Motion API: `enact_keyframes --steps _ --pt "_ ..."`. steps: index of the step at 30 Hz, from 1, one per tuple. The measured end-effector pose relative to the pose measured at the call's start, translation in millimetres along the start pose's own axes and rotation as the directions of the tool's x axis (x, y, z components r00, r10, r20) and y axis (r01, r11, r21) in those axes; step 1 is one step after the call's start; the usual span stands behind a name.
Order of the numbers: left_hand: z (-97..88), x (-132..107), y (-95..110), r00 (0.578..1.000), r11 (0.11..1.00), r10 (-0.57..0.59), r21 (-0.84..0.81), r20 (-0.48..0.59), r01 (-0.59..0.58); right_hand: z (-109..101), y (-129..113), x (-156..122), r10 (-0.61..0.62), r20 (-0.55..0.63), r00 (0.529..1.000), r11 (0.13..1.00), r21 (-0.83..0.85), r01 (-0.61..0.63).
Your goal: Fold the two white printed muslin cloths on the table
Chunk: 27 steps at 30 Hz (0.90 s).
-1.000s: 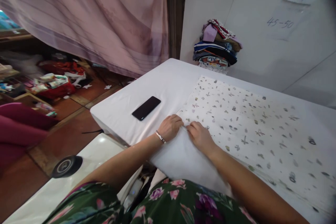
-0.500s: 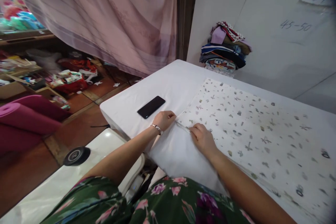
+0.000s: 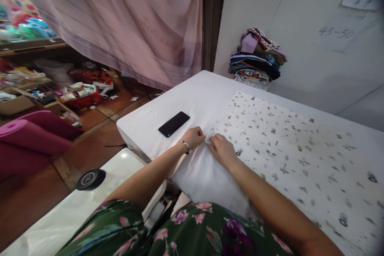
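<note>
A white cloth (image 3: 288, 140) printed with small grey and olive motifs lies spread over the right part of the table. At its near left corner my left hand (image 3: 194, 137) pinches the fabric between thumb and fingers; a bracelet circles that wrist. Close beside it, my right hand (image 3: 222, 150) is closed on the same cloth's edge, which bunches into small creases between the two hands. The fingertips partly hide the gripped corner. A black smartphone (image 3: 174, 124) lies flat just left of my left hand.
The white-covered table (image 3: 144, 128) ends at a rounded left corner. Folded clothes (image 3: 255, 58) are stacked by the wall. A pink curtain (image 3: 156, 20) hangs behind. To the left are a white bench (image 3: 63, 212) with a round black object (image 3: 90, 179), and a rolled pink mat (image 3: 33, 136).
My right hand has moved left and slightly away from me, close to my left hand. My left hand has shifted slightly right. The cloth edge between them has gone from straight to bunched.
</note>
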<state>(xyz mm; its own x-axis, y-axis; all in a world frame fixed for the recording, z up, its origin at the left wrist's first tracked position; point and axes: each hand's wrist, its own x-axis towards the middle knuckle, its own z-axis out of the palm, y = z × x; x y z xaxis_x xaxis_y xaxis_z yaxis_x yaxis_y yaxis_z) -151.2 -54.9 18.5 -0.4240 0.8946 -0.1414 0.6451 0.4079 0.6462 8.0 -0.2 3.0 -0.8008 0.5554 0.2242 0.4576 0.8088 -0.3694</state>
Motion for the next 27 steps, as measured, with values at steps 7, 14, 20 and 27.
enact_keyframes --steps 7,14,20,27 --pt "5.5 2.8 -5.6 1.000 0.943 -0.028 -0.332 0.004 0.028 7.9 12.4 10.1 0.161 -0.121 0.980 0.914 0.394 -0.101" --pt "10.9 4.5 -3.5 0.998 0.828 -0.001 -0.559 0.063 0.036 1.6 2.3 10.8 0.041 -0.153 0.987 0.940 0.341 0.014" --pt "8.3 0.4 -1.8 0.998 0.811 -0.022 -0.583 0.053 0.049 7.0 -6.8 9.8 0.057 -0.115 0.992 0.956 0.291 -0.021" --pt "5.1 -2.8 -4.0 0.997 0.841 0.036 -0.541 0.075 0.010 11.9 1.1 12.5 0.178 -0.120 0.977 0.860 0.502 -0.095"
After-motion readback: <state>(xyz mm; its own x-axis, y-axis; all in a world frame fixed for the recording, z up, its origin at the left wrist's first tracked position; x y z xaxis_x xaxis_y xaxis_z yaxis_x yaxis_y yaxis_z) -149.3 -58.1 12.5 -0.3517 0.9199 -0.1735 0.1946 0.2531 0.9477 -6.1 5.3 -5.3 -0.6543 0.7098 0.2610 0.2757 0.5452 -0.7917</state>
